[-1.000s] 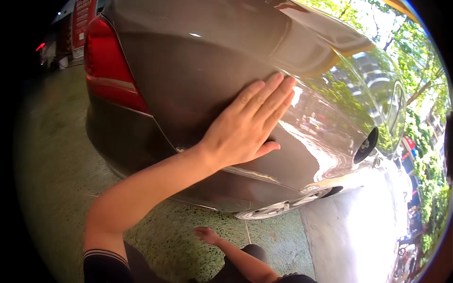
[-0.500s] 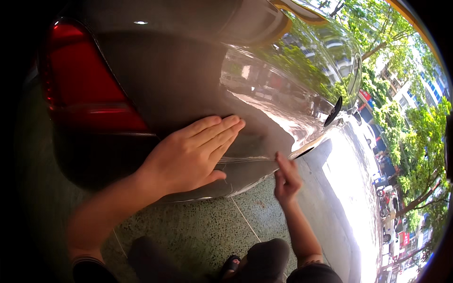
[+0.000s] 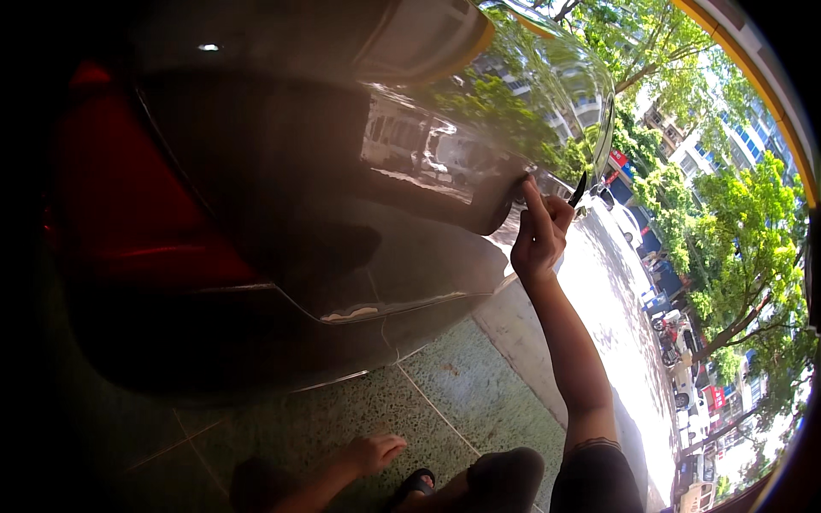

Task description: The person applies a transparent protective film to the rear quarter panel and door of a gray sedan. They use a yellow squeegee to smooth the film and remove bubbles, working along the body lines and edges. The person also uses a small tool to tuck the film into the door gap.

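A glossy dark grey-brown car body (image 3: 282, 188) fills the left and middle. Its red tail light (image 3: 137, 188) is at far left, with the bumper (image 3: 410, 338) below a seam. My right hand (image 3: 543, 227) is raised to the side panel near the wheel arch. Its index finger points up against or just off the shiny surface; the other fingers are curled in, and what they hold, if anything, is hidden. My left hand (image 3: 376, 451) is low, away from the car and above the floor, its fingers loosely curled together with nothing visible in them.
Speckled tile floor (image 3: 453, 376) lies under the bumper. My knee (image 3: 509, 479) and sandalled foot (image 3: 419, 481) are at the bottom. To the right run a sunlit pavement (image 3: 616, 316), parked vehicles and trees (image 3: 744, 282).
My left hand has left the panel, where it lay flat, and dropped toward my knees. My right hand has moved up from the bumper seam. The view has shifted slightly.
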`<state>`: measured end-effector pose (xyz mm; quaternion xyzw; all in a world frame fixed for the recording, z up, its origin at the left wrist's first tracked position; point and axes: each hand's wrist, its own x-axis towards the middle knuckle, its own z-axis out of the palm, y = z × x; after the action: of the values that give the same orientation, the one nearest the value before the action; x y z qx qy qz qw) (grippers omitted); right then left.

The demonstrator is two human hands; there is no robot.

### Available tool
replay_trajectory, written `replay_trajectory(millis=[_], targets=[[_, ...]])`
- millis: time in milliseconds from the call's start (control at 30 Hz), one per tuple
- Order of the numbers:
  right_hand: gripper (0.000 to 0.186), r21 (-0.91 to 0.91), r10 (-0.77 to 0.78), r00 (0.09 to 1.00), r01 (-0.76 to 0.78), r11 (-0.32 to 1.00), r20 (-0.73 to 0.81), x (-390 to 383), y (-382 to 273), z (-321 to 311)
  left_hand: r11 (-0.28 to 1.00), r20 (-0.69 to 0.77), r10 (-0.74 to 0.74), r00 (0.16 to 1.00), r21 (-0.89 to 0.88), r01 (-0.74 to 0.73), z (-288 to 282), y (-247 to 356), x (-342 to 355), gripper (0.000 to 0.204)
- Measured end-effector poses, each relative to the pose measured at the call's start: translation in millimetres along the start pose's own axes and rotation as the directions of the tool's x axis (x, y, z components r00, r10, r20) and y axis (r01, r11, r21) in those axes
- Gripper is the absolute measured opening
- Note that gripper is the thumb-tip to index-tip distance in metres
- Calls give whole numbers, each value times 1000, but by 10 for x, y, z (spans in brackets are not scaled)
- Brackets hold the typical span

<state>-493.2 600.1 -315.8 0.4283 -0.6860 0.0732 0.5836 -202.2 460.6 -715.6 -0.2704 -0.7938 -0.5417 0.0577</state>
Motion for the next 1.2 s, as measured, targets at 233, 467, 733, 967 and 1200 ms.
replay_trajectory(millis=[233, 467, 733, 967, 1200], targets=[[34, 156, 33, 999, -26, 987, -42, -296, 150, 137, 954, 445, -269, 854, -2, 301, 444, -462, -339, 30], [33, 80, 251, 967, -247, 966, -39, -658, 210, 359, 882, 511, -471, 719, 247, 402, 358, -809, -203, 39], [32, 60, 151, 973, -143, 988, -173, -638, -32, 381, 910, 366, -413, 834, 149, 386, 158, -698, -124, 37], [29, 529, 182, 963, -51, 847, -199, -165, -400, 522, 903, 361, -430, 828, 155, 401, -2, -569, -109, 39], [27, 77, -275, 950, 288, 955, -146, 331, -887, 232, 880, 379, -474, 794, 182, 439, 17, -689, -32, 45]])
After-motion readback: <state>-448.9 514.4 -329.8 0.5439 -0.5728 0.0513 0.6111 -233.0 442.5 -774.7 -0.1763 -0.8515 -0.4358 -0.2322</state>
